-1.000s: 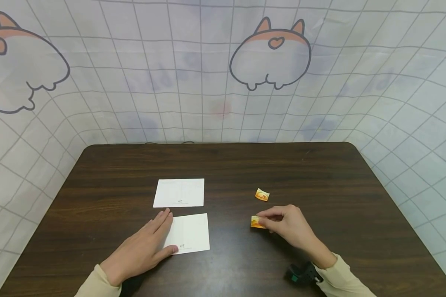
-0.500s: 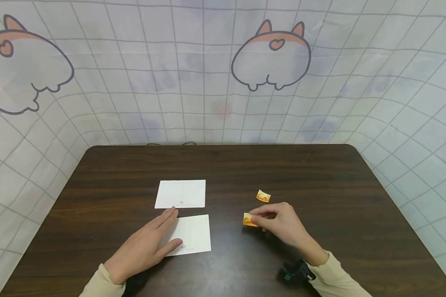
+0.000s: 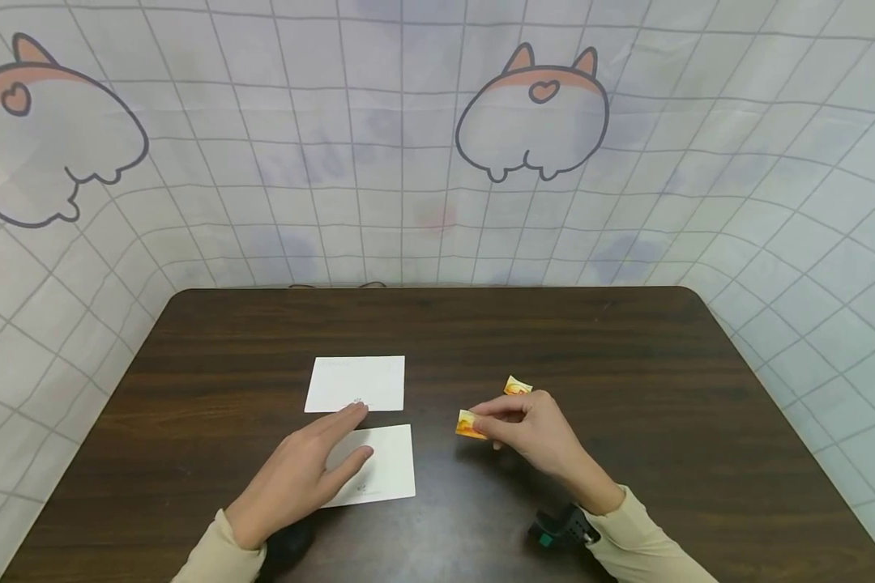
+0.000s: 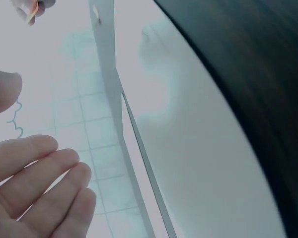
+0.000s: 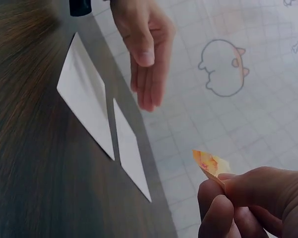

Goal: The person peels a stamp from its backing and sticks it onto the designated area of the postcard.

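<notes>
Now the right hand (image 3: 535, 433) is carrying an orange-and-yellow printed slip (image 3: 468, 423) leftward above the table (image 3: 627, 364), pinching it between thumb and fingers, so it is nearing the near white card (image 3: 394, 465) and far white card (image 3: 357, 382). Meanwhile the left hand (image 3: 299, 461), fingers extended, is holding nothing and lifting off the near card.

Orange-yellow paper slip (image 3: 467, 424): pinched in right hand (image 3: 538, 431), raised, slightly bent. Second slip (image 3: 516, 385): lying just beyond that hand. Near white card (image 3: 391, 465): flat, beneath hovering left hand (image 3: 302, 460). Far white card (image 3: 357, 380): flat, narrow gap between.
</notes>
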Demonstrator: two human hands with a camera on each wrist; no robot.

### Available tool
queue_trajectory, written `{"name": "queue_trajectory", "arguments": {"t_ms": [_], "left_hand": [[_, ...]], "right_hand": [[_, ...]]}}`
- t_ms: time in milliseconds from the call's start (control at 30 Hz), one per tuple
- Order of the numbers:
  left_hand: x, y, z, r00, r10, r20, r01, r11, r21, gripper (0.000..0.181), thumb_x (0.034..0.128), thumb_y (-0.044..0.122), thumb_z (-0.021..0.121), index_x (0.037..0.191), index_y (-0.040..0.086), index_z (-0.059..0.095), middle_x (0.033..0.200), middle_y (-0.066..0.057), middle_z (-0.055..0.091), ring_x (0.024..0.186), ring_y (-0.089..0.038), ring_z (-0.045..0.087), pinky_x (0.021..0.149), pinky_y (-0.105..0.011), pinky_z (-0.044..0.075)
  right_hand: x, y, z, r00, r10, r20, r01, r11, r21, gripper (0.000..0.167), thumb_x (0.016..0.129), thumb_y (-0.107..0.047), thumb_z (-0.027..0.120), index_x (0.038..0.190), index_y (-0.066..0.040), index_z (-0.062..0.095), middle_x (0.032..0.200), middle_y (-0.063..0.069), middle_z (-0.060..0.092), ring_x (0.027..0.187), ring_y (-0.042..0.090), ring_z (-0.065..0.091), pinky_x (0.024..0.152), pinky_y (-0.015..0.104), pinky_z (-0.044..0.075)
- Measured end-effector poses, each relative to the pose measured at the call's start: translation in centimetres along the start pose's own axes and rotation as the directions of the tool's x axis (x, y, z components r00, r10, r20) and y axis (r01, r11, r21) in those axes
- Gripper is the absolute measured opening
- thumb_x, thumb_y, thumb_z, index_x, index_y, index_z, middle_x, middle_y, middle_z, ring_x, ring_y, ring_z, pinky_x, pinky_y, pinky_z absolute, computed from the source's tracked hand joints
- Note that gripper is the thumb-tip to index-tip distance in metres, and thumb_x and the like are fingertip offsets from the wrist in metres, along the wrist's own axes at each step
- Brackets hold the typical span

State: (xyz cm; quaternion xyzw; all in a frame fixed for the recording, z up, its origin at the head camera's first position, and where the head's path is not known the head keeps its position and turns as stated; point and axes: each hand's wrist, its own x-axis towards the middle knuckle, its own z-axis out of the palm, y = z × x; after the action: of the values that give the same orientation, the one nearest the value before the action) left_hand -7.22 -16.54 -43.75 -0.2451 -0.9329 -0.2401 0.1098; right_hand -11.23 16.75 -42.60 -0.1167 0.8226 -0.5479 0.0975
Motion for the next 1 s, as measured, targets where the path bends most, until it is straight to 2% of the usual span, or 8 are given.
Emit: {"name": "queue_trajectory", "arguments": {"t_ms": [333,433,500,600,667,733,833,1000], "left_hand": [[1.4,1.1,0.5,0.994,-0.089,-0.060,0.079,0.987,-0.142,0.037,0.0992,0.029,0.070,0.133,0.016,0.071,0.131,0.002,0.074,0.120,-0.019,0.073,0.099,-0.044,0.060],[1.9,1.6,0.6,0.992,-0.110,-0.062,0.097,0.978,-0.187,0.033,0.0986,0.027,0.071,0.130,0.017,0.073,0.127,0.004,0.076,0.118,-0.017,0.074,0.099,-0.042,0.061],[2.2,2.0,0.6,0.988,-0.145,-0.047,0.131,0.965,-0.229,0.029,0.0985,0.026,0.071,0.126,0.018,0.075,0.123,0.006,0.077,0.112,-0.014,0.075,0.094,-0.038,0.062],[2.6,2.6,0.8,0.974,-0.225,0.003,0.213,0.917,-0.337,0.023,0.0989,0.026,0.071,0.120,0.020,0.078,0.113,0.010,0.079,0.101,-0.008,0.075,0.085,-0.029,0.061],[2.8,2.9,0.9,0.957,-0.284,0.051,0.280,0.868,-0.411,0.020,0.0998,0.026,0.070,0.117,0.021,0.078,0.108,0.011,0.080,0.096,-0.004,0.074,0.082,-0.025,0.059],[2.9,3.1,1.2,0.942,-0.322,0.096,0.327,0.815,-0.479,0.019,0.1006,0.025,0.069,0.116,0.019,0.078,0.104,0.010,0.081,0.096,-0.003,0.074,0.084,-0.022,0.058],[3.0,3.5,1.4,0.926,-0.345,0.152,0.370,0.748,-0.551,0.021,0.1009,0.026,0.068,0.117,0.017,0.077,0.105,0.006,0.081,0.097,-0.004,0.076,0.089,-0.021,0.058],[3.2,4.0,2.0,0.912,-0.345,0.222,0.403,0.655,-0.639,0.029,0.0999,0.032,0.069,0.120,0.012,0.076,0.106,-0.002,0.081,0.095,-0.006,0.077,0.088,-0.019,0.058]], "right_hand": [[1.0,-0.9,0.2,0.999,0.021,0.032,-0.023,0.999,0.046,0.020,0.089,-0.024,0.082,0.103,-0.011,0.083,0.092,0.011,0.080,0.063,0.024,0.068,0.058,0.026,0.055],[1.3,-1.2,0.2,0.999,0.018,0.039,-0.020,0.998,0.064,0.019,0.089,-0.023,0.082,0.104,-0.011,0.083,0.091,0.011,0.080,0.063,0.025,0.068,0.058,0.026,0.055],[1.4,-1.4,0.3,0.999,0.018,0.041,-0.021,0.997,0.076,0.019,0.088,-0.022,0.082,0.103,-0.010,0.083,0.090,0.010,0.080,0.062,0.023,0.068,0.058,0.026,0.055],[1.5,-1.6,0.8,0.998,0.019,0.052,-0.024,0.995,0.095,0.019,0.088,-0.020,0.082,0.103,-0.009,0.083,0.089,0.010,0.080,0.060,0.017,0.066,0.059,0.027,0.055],[1.6,-1.6,1.1,0.998,0.013,0.062,-0.019,0.995,0.102,0.019,0.088,-0.018,0.081,0.104,-0.006,0.082,0.089,0.012,0.079,0.061,0.016,0.066,0.059,0.028,0.056],[1.7,-1.6,1.3,0.997,0.002,0.072,-0.009,0.995,0.103,0.020,0.089,-0.017,0.081,0.105,-0.004,0.082,0.089,0.012,0.079,0.061,0.016,0.066,0.060,0.029,0.057],[1.7,-1.6,1.7,0.997,-0.007,0.080,-0.002,0.994,0.106,0.022,0.089,-0.016,0.081,0.105,-0.002,0.081,0.088,0.013,0.079,0.061,0.017,0.067,0.061,0.030,0.058],[1.6,-1.6,2.4,0.994,0.010,0.111,-0.024,0.992,0.120,0.020,0.088,-0.019,0.082,0.104,-0.007,0.082,0.086,0.011,0.080,0.063,0.019,0.068,0.061,0.031,0.059]]}}
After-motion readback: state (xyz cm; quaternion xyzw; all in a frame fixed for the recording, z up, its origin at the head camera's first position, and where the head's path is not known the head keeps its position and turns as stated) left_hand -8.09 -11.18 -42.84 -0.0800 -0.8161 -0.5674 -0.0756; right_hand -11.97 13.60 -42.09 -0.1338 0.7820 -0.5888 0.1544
